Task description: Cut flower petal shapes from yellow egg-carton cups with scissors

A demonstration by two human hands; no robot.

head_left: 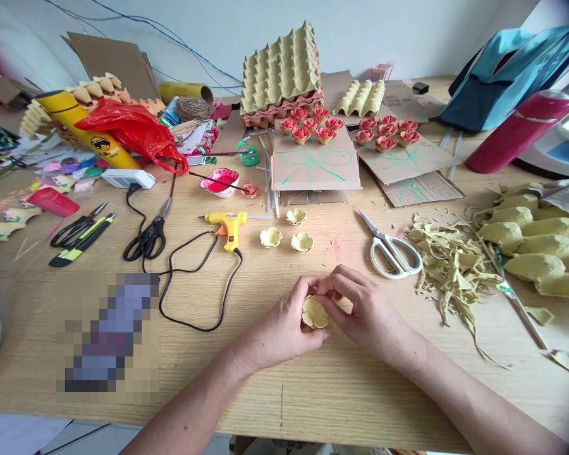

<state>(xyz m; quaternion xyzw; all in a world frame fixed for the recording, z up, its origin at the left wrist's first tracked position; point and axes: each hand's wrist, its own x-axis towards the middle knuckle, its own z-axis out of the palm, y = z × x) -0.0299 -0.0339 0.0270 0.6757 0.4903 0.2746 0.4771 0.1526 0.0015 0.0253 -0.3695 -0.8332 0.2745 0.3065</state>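
Between my two hands is a small pale-yellow flower cup (315, 313) with rounded petals, apparently cut from egg carton. My left hand (284, 325) curls around its left side, thumb below and fingers behind. From the right, my right hand (360, 309) pinches the cup's upper edge; its fingertips partly cover the petals. Beyond the hands sit three more yellow flower cups, a left one (270, 237), a right one (302, 242) and a back one (296, 217). White-handled scissors (393, 253) lie open to the right of them.
A yellow glue gun (227, 229) and its looping cord lie left of the cups. Carton scraps (448, 265) pile up at right beside an egg tray (535, 246). Red flowers stand on cardboard (315, 167) at the back. Black scissors (146, 237) and a cutter (83, 240) lie left.
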